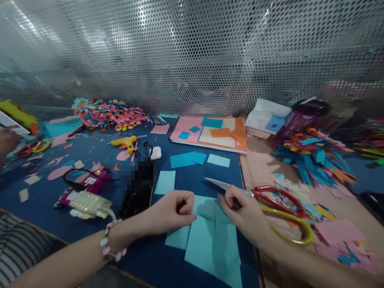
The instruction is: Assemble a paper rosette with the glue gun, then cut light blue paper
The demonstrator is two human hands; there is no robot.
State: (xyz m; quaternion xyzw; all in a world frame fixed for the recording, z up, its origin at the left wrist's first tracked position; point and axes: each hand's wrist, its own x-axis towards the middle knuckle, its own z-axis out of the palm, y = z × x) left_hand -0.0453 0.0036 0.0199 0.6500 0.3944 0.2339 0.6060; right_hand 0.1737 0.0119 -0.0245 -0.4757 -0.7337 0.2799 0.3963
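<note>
Between my hands, several light-blue paper pieces (210,248) lie overlapping on the blue tabletop. My left hand (174,210) is closed over their left side, thumb and fingers curled together near the paper. On the right, my right hand (244,212) is also closed, its fingertips by the paper's upper right edge. What either hand pinches, if anything, is hard to make out. Large scissors (279,200) with one red and one yellow handle lie behind my right hand, blades pointing left; the hand partly covers them.
A black phone (138,192) lies left of my hands, near a yellow glue gun (126,143). Stacked coloured sheets (186,136) sit behind, against a perforated metal panel (192,60). Paper strips (315,160) pile up right. Another person's hand (7,142) is far left.
</note>
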